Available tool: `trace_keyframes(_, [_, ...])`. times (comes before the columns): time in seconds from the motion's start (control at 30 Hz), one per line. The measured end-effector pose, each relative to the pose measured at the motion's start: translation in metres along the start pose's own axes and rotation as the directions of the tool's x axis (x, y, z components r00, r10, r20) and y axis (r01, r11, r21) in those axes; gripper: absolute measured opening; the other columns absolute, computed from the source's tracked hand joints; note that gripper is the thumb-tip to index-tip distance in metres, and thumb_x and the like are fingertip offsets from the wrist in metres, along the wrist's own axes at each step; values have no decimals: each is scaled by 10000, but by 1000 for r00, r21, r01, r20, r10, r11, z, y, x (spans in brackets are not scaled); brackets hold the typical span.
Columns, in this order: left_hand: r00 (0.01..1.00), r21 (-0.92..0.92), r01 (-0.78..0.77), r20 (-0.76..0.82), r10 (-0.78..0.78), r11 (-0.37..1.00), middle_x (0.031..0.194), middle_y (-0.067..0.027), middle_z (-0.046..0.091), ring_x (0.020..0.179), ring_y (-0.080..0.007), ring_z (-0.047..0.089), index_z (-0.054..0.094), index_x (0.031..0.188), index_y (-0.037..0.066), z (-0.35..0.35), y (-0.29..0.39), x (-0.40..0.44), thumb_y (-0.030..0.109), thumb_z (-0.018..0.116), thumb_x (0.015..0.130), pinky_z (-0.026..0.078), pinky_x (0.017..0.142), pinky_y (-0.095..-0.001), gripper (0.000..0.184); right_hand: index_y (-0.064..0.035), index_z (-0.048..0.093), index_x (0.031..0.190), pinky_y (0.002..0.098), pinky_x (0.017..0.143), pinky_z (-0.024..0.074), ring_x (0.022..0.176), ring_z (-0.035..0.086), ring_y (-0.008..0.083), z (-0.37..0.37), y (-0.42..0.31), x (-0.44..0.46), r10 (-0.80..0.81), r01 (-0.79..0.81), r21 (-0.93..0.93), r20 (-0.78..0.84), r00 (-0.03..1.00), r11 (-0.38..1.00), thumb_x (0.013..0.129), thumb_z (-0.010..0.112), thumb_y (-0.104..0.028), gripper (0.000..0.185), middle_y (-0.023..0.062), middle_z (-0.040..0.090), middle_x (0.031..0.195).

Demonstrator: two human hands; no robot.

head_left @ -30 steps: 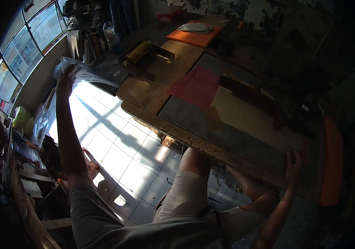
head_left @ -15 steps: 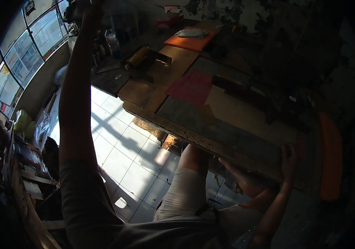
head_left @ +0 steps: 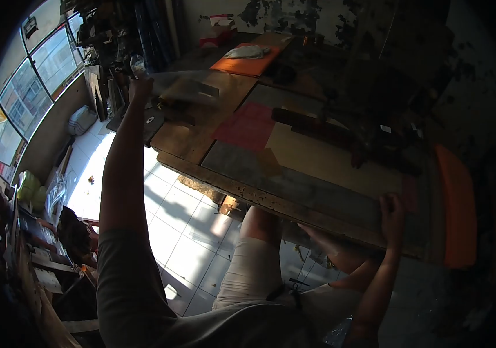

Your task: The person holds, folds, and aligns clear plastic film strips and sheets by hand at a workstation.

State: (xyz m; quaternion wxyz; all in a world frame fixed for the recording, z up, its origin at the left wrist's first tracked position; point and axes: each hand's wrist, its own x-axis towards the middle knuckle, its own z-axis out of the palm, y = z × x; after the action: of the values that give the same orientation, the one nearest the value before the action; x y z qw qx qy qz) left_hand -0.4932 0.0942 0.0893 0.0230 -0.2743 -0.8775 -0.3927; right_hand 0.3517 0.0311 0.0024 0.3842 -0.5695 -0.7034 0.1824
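Note:
My left hand is raised at the far left end of the bench, fingers closed. From it a blurred, see-through sheet stretches to the right over the table. My right hand rests at the near right of the grey board, its fingers bent together; what they pinch, if anything, is hidden. Beside its fingertips lie a long tan sheet and a small pink piece. A larger pink sheet lies further left. Across the board runs a dark bar.
An orange sheet with a pale cloth bundle lies at the back. A brass-coloured tool sits on the wooden bench. An orange panel stands at right. Left are windows and piled scraps.
My left hand has come down from the top of the view, and the see-through sheet now shows over the bench. The right hand stays at the board's near edge. The camera view has shifted slightly.

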Motion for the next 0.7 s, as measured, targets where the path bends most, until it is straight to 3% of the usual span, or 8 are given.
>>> trace_keyframes(0.07, [998,121,7,57,-14,993,1305,-222,661,1238,-357,627,625,1307,-9,-17,-5,0,496,747,748,494,1032,-443,762,3,635,1061,309,812,488,869,638,154,-2,-3,0,11,-10,-7,23,1000,1000,1007,638,-241,250,96,676,922])
trace_keyframes(0.23, [894,144,-180,-389,223,973,1392,-215,546,1288,-370,546,569,1371,105,-7,35,-73,542,743,819,441,1076,-475,725,-5,633,1054,321,774,498,839,663,181,-1,-10,-1,-59,59,0,-14,998,998,1007,640,-236,235,113,689,899])
trace_keyframes(0.33, [731,-127,-667,-302,612,734,1353,-209,588,1257,-363,578,588,1334,79,-10,97,-206,400,731,897,463,1046,-450,560,-6,636,1051,319,772,498,834,667,186,-1,-7,-3,-83,83,-5,-43,996,997,1010,637,-234,231,114,691,895])
trace_keyframes(0.37, [704,-260,-703,-128,698,662,1337,-181,613,1275,-343,576,582,1350,87,-5,110,-248,321,709,927,457,1058,-440,500,-5,636,1049,318,772,498,831,667,186,0,-2,-2,-83,83,4,-48,995,997,1010,637,-231,229,114,690,893])
trace_keyframes(0.47, [490,-491,-669,274,828,558,1353,-144,622,1291,-304,574,568,1377,81,13,136,-375,264,726,929,461,1059,-407,508,-1,639,1040,312,768,495,824,660,171,-1,3,-2,-40,44,49,-78,996,998,1014,634,-224,225,106,690,888])
trace_keyframes(0.53, [426,-382,-792,212,879,476,1356,-133,614,1316,-311,545,569,1379,99,51,136,-422,312,746,911,448,1070,-416,544,4,641,1034,305,759,492,816,651,154,-2,3,-2,-10,21,102,-113,994,995,1018,629,-221,225,95,688,881])
trace_keyframes(0.63, [562,-573,-561,267,783,598,1305,-195,626,1278,-367,552,622,1286,63,76,148,-463,381,747,898,372,1123,-461,517,9,643,1028,292,740,486,793,634,126,-3,4,-3,18,13,171,-178,984,985,1024,622,-218,228,75,679,862])
trace_keyframes(0.7, [525,-565,-589,276,805,578,1264,-190,648,1241,-351,574,653,1217,44,73,149,-472,349,747,902,377,1111,-457,448,11,647,1026,282,730,482,772,623,107,-5,4,-2,32,8,176,-219,975,984,1026,621,-216,229,62,672,840])
